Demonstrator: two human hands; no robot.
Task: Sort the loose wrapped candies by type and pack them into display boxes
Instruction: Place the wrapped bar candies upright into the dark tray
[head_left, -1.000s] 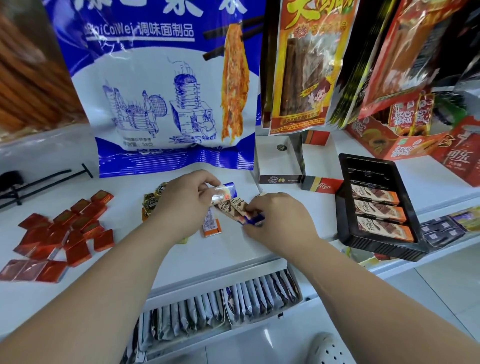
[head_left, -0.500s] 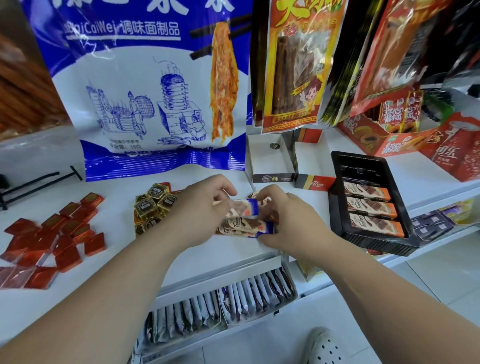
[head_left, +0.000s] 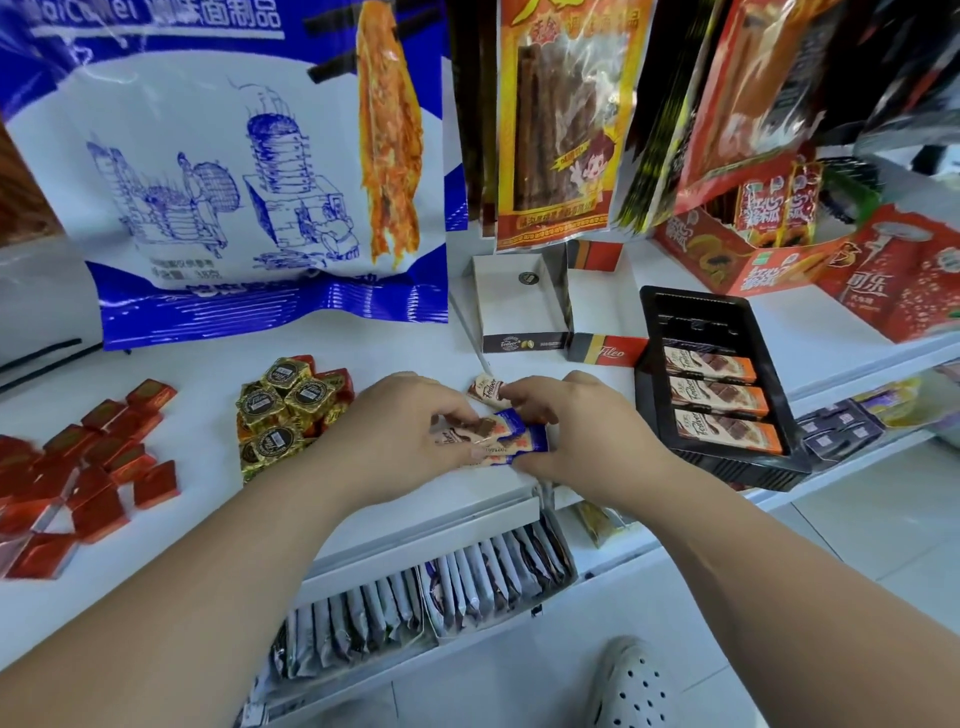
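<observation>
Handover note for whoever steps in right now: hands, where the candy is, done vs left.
Left hand and right hand: both closed on the blue-end bars, squaring up a small stack at the shelf's front edge.
One more loose bar lies just behind the hands.
Black display box: three orange-end bars packed at the front; back section bare.
Gold-foil squares piled left of the hands; red squares spread at far left.
The small white box and the Fileo box show nothing inside.
Left: box the blue-end bars, gold and red candies.
</observation>
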